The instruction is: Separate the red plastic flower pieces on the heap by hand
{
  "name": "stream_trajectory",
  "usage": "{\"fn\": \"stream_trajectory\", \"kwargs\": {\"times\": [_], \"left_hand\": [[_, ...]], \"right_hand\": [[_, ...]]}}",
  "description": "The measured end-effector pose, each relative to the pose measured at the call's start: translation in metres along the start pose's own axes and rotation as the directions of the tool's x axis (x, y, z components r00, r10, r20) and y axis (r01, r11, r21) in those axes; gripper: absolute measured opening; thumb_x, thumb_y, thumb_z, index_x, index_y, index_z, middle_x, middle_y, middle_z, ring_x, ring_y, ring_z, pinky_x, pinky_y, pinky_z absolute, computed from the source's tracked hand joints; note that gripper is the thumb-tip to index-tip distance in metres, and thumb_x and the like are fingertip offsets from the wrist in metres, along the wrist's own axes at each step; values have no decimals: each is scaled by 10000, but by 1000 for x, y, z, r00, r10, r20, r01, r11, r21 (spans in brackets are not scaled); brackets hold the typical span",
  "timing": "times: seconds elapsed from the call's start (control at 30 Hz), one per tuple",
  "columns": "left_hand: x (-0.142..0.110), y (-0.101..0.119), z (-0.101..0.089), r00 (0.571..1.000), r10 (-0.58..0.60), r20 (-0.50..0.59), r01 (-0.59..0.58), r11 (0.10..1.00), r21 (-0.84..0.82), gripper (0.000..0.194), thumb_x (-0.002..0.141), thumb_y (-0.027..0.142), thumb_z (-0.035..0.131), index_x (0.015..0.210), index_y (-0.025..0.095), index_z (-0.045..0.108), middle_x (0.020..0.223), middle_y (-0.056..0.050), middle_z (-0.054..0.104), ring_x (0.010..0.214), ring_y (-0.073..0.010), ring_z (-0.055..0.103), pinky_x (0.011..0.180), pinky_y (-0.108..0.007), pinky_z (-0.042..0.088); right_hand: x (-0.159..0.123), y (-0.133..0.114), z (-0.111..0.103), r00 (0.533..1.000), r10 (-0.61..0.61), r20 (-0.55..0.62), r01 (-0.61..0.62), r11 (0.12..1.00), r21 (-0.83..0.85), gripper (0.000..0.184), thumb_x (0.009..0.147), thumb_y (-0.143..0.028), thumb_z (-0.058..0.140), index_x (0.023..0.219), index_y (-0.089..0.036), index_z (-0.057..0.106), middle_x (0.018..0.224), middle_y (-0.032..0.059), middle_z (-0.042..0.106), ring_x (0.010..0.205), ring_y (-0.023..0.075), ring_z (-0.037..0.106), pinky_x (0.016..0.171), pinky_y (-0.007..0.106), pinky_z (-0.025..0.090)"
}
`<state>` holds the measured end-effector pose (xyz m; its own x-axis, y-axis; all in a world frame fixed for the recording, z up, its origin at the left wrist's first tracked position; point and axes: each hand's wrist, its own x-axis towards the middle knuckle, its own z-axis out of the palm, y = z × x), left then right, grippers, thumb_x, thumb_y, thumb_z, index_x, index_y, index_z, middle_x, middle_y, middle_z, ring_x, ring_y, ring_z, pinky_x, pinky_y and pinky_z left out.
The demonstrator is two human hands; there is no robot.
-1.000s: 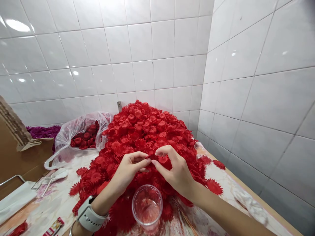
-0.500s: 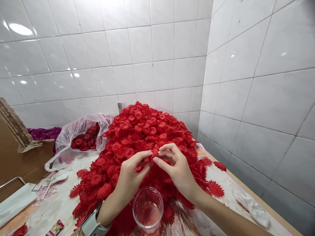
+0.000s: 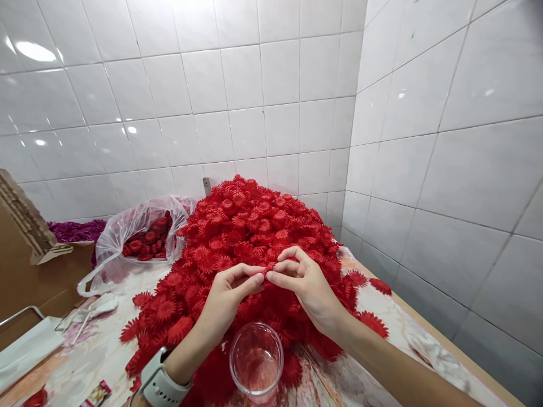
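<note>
A small red artificial flower (image 3: 268, 267) with cut, fringed petals is pinched between both hands. My left hand (image 3: 223, 298), with a pale watch (image 3: 163, 380) on its wrist, grips the flower's left side between thumb and fingertips. From the right, my right hand (image 3: 313, 291) presses it with thumb and forefinger, the other fingers curled loosely. Both hands are over a large heap of similar red flowers (image 3: 254, 223). Below them stands a clear plastic cup (image 3: 257, 364), its inside tinted red. Fingers cover most of the held flower.
A translucent plastic bag (image 3: 111, 244) of darker red flowers lies left of the heap. Behind a cardboard box (image 3: 46, 282) are purple flowers (image 3: 76, 230). A small wrapper (image 3: 97, 394) lies at front left, a white cloth (image 3: 441, 356) at right. Tiled walls (image 3: 246, 79) close off the back and right.
My left thumb has risen and closed onto the flower, and the fingers of both hands are closer together around it. The cup stands nearly where it was.
</note>
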<state>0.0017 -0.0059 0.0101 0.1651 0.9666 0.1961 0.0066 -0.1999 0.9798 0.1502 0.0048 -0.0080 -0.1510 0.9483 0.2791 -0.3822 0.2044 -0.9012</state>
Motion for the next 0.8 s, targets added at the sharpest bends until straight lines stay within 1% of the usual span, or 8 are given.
{"fn": "stream_trajectory", "kwargs": {"times": [0.1, 0.23, 0.37, 0.43, 0.5, 0.6, 0.7, 0.8], "left_hand": [[0, -2, 0, 1000, -11, 19, 11, 1000, -19, 184, 657, 309, 679, 740, 144, 678, 784, -32, 707, 785, -180, 635, 776, -302, 500], [1, -8, -1, 999, 39, 22, -39, 999, 23, 185, 702, 319, 637, 757, 145, 666, 834, -40, 698, 812, -187, 627, 772, -308, 503], [1, -17, 0, 983, 179, -47, -167, 966, 195, 148, 719, 297, 618, 764, 164, 663, 916, -50, 695, 872, -201, 624, 814, -304, 481], [0, -18, 0, 968, 249, -40, -226, 925, 306, 124, 726, 283, 610, 747, 172, 663, 933, -52, 691, 879, -200, 625, 816, -294, 476], [-1, -17, 0, 959, 282, -11, -258, 890, 376, 119, 730, 279, 604, 757, 179, 664, 934, -52, 690, 869, -199, 629, 793, -286, 483], [0, -11, -1, 966, 257, 29, -248, 889, 386, 139, 726, 291, 608, 795, 186, 667, 882, -42, 705, 827, -195, 643, 757, -281, 495], [3, -7, -3, 977, 210, 47, -214, 926, 311, 154, 694, 288, 640, 799, 181, 674, 844, -35, 717, 803, -194, 652, 759, -284, 498], [7, -8, -6, 985, 171, 36, -174, 958, 229, 164, 651, 270, 678, 781, 171, 689, 838, -38, 725, 802, -199, 657, 772, -290, 497]], "right_hand": [[1, -1, -2, 1000, -16, 18, 17, 1000, -27, 309, 618, -230, 732, 778, -217, 468, 635, -80, 628, 632, 87, 554, 670, 232, 406], [3, -3, -4, 999, -11, 39, 15, 995, -99, 244, 663, -268, 694, 783, -212, 489, 647, -60, 639, 667, 108, 573, 683, 248, 408], [3, -3, -4, 1000, -12, -5, 11, 988, -153, 254, 646, -284, 701, 786, -208, 503, 714, -42, 649, 718, 122, 588, 708, 260, 417], [4, -2, -4, 1000, -8, -21, 5, 990, -140, 284, 614, -264, 720, 782, -205, 498, 737, -34, 653, 743, 128, 595, 724, 264, 424], [4, -1, -4, 1000, 11, -22, -14, 992, -127, 304, 592, -248, 727, 777, -202, 490, 722, -30, 652, 731, 129, 598, 726, 271, 430], [4, 0, -4, 999, 45, -14, -47, 992, -116, 315, 570, -236, 728, 768, -199, 485, 696, -33, 641, 688, 123, 592, 715, 276, 431], [4, 0, -3, 1000, 31, -3, -31, 994, -106, 304, 559, -234, 730, 739, -196, 487, 691, -44, 616, 680, 113, 579, 710, 269, 427], [5, 2, -2, 1000, 25, 20, -23, 995, -95, 305, 552, -256, 741, 692, -191, 478, 675, -48, 596, 665, 107, 568, 704, 267, 428]]}}
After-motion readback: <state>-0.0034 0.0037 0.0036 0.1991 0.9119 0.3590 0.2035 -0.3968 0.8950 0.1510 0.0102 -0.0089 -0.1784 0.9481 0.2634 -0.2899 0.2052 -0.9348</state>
